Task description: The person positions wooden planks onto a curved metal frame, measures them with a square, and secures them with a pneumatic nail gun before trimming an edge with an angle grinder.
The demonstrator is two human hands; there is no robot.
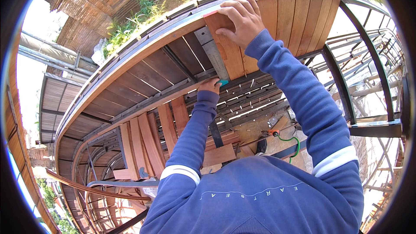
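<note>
My right hand [240, 17] lies flat on the upper end of a reddish wooden plank [232, 56], fingers slightly spread, pressing it against the curved metal rim [173, 21]. A grey metal ruler [211, 51] with a teal end [222, 82] runs along the plank's left edge. My left hand [210, 86] is closed around the ruler's lower teal end, just below the plank. More planks of the same wood [299, 17] lie side by side to the right of it. Both blue sleeves come up from the lower edge.
Left of the ruler is an open metal frame [182, 65] with dark slats beneath. Several loose planks [147, 143] lean at lower left. A tool with a green cable [291, 141] lies below. A steel beam [377, 128] and railings stand at right; a brick wall [99, 0] and grass lie beyond.
</note>
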